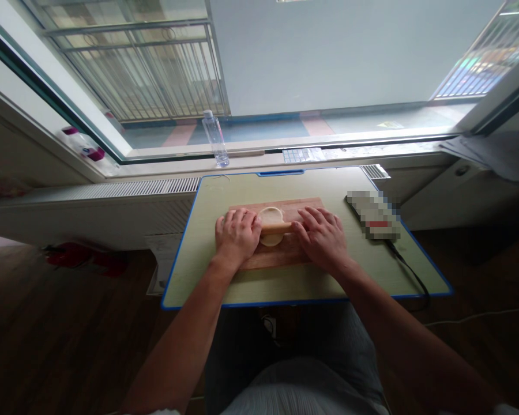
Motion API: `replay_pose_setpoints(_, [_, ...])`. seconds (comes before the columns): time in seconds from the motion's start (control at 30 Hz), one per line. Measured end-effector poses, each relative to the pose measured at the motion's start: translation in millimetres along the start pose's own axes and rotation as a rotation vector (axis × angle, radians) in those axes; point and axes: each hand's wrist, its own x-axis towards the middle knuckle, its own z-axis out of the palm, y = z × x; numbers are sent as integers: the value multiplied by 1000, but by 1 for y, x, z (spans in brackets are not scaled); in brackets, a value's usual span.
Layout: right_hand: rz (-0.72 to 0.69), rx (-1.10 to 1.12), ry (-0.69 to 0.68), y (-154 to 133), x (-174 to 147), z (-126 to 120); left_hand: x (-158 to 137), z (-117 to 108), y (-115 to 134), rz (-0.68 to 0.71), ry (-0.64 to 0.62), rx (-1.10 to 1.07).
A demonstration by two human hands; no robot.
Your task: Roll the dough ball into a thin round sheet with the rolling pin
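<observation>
A wooden rolling pin lies across a thin round of dough on a wooden board. My left hand is closed over the pin's left end, and my right hand grips its right end. Dough shows both beyond the pin and on the near side of it; the strip beneath is hidden. Both ends of the pin are covered by my fingers.
Under the board is a small pale table with a blue rim. A phone with a black cable lies at its right. A clear bottle stands on the windowsill behind, and a purple-capped bottle is farther left.
</observation>
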Motion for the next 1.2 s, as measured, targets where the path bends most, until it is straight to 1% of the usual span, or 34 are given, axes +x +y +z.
replay_pose_setpoints(0.17, [-5, 3, 8, 1, -2, 1, -2, 2, -1, 2, 8, -4])
replay_pose_setpoints(0.5, [-14, -16, -7, 3, -7, 1, -6, -2, 2, -24, -22, -59])
replay_pose_setpoints(0.77, [-6, -1, -2, 3, -10, 1, -9, -2, 2, -23, -18, -63])
replay_pose_setpoints(1.2, [-36, 0, 17, 5, -17, 1, -14, 1, 1, -9, 8, -79])
